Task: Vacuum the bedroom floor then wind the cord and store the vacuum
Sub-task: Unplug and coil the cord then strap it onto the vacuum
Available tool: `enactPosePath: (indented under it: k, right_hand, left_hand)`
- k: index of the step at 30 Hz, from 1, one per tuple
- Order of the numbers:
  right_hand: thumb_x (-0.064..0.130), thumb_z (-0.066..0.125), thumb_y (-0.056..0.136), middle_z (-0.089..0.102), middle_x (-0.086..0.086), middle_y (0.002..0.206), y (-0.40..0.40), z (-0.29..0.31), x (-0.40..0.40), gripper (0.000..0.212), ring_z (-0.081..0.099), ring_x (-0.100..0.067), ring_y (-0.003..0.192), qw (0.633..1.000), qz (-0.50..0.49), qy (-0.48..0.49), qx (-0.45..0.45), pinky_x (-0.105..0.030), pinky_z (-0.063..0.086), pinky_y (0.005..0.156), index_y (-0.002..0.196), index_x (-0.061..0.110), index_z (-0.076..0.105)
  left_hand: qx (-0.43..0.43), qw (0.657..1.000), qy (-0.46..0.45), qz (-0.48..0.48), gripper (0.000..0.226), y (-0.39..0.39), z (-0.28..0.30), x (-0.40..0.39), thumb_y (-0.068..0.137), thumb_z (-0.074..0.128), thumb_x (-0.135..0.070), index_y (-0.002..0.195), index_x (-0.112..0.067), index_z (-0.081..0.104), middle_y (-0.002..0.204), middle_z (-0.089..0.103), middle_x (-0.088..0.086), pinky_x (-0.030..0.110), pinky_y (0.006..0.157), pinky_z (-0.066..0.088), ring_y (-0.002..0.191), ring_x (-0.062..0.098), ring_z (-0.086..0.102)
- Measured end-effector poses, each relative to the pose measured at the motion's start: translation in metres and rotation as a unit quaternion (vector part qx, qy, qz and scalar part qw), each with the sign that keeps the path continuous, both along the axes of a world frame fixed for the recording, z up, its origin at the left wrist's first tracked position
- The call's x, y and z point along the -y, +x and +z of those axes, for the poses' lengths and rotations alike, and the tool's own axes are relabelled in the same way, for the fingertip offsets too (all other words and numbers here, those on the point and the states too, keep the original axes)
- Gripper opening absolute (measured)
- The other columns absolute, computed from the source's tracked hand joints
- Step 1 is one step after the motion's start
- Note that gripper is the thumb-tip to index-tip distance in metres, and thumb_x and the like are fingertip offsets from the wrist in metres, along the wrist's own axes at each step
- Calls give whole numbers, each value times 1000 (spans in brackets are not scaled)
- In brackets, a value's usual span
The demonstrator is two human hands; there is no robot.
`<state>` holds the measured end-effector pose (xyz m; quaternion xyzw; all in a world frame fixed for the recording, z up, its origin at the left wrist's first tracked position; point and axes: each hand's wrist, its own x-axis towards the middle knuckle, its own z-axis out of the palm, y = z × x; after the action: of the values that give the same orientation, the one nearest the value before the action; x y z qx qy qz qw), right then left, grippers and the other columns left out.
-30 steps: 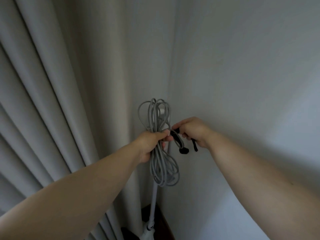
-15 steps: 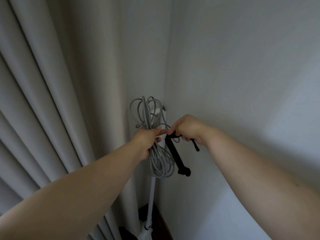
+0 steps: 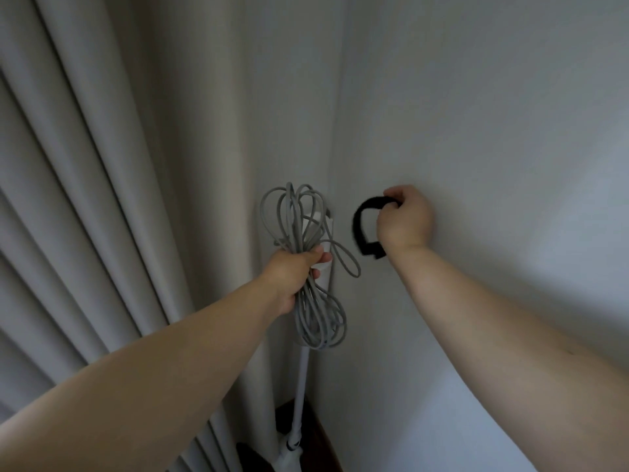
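Note:
My left hand point(image 3: 295, 270) grips a bundle of wound grey cord point(image 3: 308, 253) around its middle, against the white vacuum handle. Loops stick up above the fist and hang below it. The vacuum's white wand point(image 3: 301, 393) runs straight down from the bundle to a joint near the floor, standing in the room's corner. My right hand point(image 3: 405, 219) is raised to the right of the bundle, apart from it, and pinches a black strap point(image 3: 361, 229) that curves in a loose arc to its left.
Grey pleated curtains point(image 3: 102, 199) hang along the left. White walls point(image 3: 476, 114) meet in a corner right behind the vacuum. A strip of dark floor point(image 3: 306, 434) shows at the bottom by the wand's foot.
My right hand has pulled the black strap away from the cord bundle, up and to the right. The left hand keeps its grip on the cord and has dropped slightly.

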<state>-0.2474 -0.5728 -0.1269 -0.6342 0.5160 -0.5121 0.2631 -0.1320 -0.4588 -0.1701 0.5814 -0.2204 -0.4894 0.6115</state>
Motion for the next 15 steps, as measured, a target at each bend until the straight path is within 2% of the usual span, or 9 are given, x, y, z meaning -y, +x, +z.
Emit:
enactPosePath:
  k: [2, 4, 5, 7, 10, 12, 15]
  right_hand:
    - [-1, 53, 87, 64, -7, 99, 7, 10, 4, 22, 59, -19, 89, 999, 1, -13, 50, -21, 44, 80, 106, 2, 63]
    - [1, 57, 88, 59, -3, 93, 12, 20, 10, 17, 59, -19, 85, 998, 15, -16, 52, -23, 46, 78, 103, 4, 62]
    - [0, 57, 87, 58, -2, 91, 14, 22, 13, 14, 62, -23, 84, 998, 39, -9, 48, -27, 50, 77, 96, 10, 62]
    - [-4, 55, 85, 59, -5, 87, 19, 18, 14, 25, 64, -29, 79, 993, 110, 37, -3, -32, 52, 71, 78, 20, 56]
    - [-9, 54, 84, 60, -6, 74, 25, -10, 1, 27, 56, -19, 63, 955, 218, 140, -148, -20, 45, 53, 74, 15, 61]
    - [-7, 52, 86, 57, -1, 63, 22, -18, -11, 29, 46, -13, 53, 921, 272, 205, -187, -17, 35, 40, 72, 15, 63]
    - [-11, 42, 86, 53, -2, 62, 15, -16, -12, 39, 37, -12, 51, 879, 344, 253, -210, -20, 28, 43, 71, 15, 66]
  left_hand:
    - [14, 1000, 4, 6, 13, 1, -1, 0, 97, 56, -16, 95, -8, 66, 54, 66, -12, 30, 71, 50, 59, 9, 45]
    - [33, 999, 8, 13, 17, 3, -4, -2, 97, 57, -14, 84, -8, 67, 67, 68, -7, 25, 66, 48, 60, 9, 45]
    - [41, 999, 7, 12, 18, 4, -5, -3, 96, 58, -14, 82, -9, 67, 74, 67, -5, 23, 63, 47, 61, 10, 45]
    - [44, 999, 0, -1, 16, 7, -6, -4, 95, 60, -13, 82, -10, 70, 77, 67, -5, 22, 61, 45, 61, 9, 44]
    - [25, 999, -25, -13, 10, 7, -4, -4, 92, 63, -11, 88, -8, 72, 65, 64, -5, 23, 61, 45, 59, 9, 46]
    - [15, 999, -38, -3, 7, 7, -2, -4, 91, 65, -11, 87, -9, 70, 63, 58, -2, 23, 59, 47, 58, 10, 49]
    - [4, 999, -45, 18, 8, 15, -3, -3, 91, 64, -12, 84, -12, 68, 69, 60, 0, 26, 66, 50, 66, 12, 56]
